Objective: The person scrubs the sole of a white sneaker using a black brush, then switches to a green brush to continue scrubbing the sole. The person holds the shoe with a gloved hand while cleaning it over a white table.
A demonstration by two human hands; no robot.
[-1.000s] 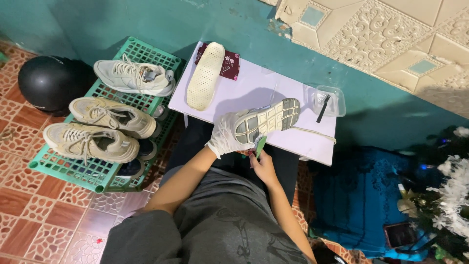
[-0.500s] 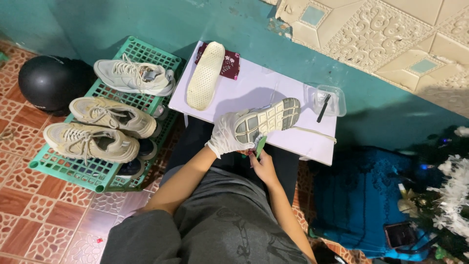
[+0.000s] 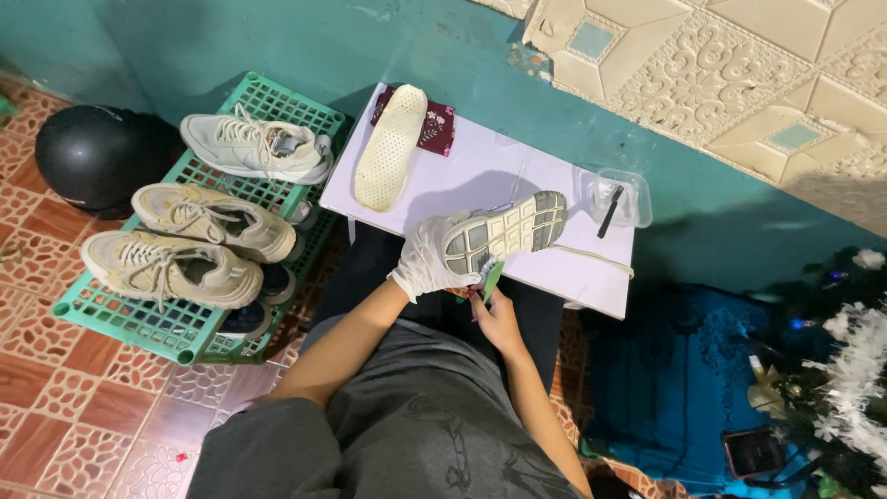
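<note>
My left hand [image 3: 423, 261], in a white glove, grips a pale sneaker [image 3: 506, 231] turned sole up over the front of a small white table [image 3: 480, 180]. Bare and just below the sneaker's heel, my right hand [image 3: 492, 310] holds a small green-handled brush [image 3: 491, 279] against the sole. A cream insole [image 3: 392, 146] lies at the table's back left, partly on a dark red patterned cloth [image 3: 438, 129]. At the back right sits a clear plastic tub [image 3: 617, 197] with a dark stick in it.
A green plastic rack [image 3: 189, 323] on the left holds three beige sneakers [image 3: 214, 220]. Beside it is a black helmet [image 3: 92, 157]. Blue fabric [image 3: 684, 388] and a tinsel-covered tree [image 3: 841, 370] stand on the right, on the tiled floor, near a phone [image 3: 753, 451].
</note>
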